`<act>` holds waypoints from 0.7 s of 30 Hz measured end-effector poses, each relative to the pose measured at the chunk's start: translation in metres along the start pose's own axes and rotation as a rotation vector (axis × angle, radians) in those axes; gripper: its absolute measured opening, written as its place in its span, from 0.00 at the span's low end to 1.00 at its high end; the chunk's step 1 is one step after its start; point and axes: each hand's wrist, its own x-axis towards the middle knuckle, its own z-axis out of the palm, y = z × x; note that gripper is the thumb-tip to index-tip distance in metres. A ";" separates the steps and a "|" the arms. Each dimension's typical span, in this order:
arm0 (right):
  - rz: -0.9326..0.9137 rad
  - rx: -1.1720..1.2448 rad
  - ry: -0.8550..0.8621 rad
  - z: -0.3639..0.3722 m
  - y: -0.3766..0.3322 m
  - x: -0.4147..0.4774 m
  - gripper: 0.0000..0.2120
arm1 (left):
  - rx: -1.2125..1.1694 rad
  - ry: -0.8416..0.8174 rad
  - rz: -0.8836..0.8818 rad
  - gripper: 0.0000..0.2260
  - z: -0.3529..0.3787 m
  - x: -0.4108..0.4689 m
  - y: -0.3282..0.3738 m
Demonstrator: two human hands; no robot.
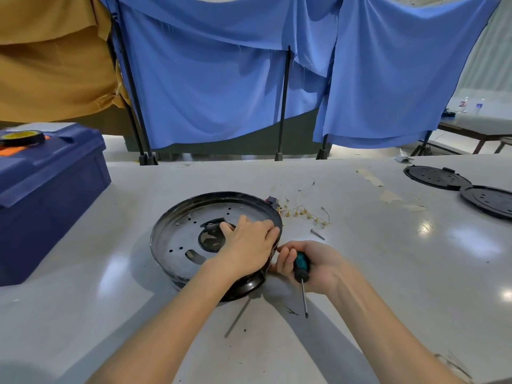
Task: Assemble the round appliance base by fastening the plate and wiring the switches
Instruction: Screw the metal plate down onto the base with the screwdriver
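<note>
The round black appliance base [177, 217] sits on the white table, tilted up on its near edge. A grey metal plate [177, 239] with holes and a central opening lies inside it. My left hand [249, 242] lies across the plate's right side, fingers reaching over the rim. My right hand [310, 264] is just right of the base and holds a teal-handled screwdriver [301, 270], its shaft pointing down toward me. Switches [273, 201] and wires with brass terminals [304, 213] lie behind the base's right edge.
A blue toolbox [50, 189] with a tape roll [22, 137] on top stands at the left. Two black perforated plates [437, 177] lie at the far right. A loose screw [317, 234] lies right of the base. Blue cloth on poles hangs behind the table.
</note>
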 end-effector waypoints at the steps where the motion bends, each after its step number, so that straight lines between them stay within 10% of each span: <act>1: 0.012 0.022 -0.011 0.000 -0.001 -0.003 0.03 | -0.023 0.004 -0.006 0.13 0.001 0.001 -0.001; 21: -0.143 0.025 0.031 0.007 -0.017 -0.016 0.03 | -0.029 0.088 -0.036 0.16 0.011 0.012 -0.011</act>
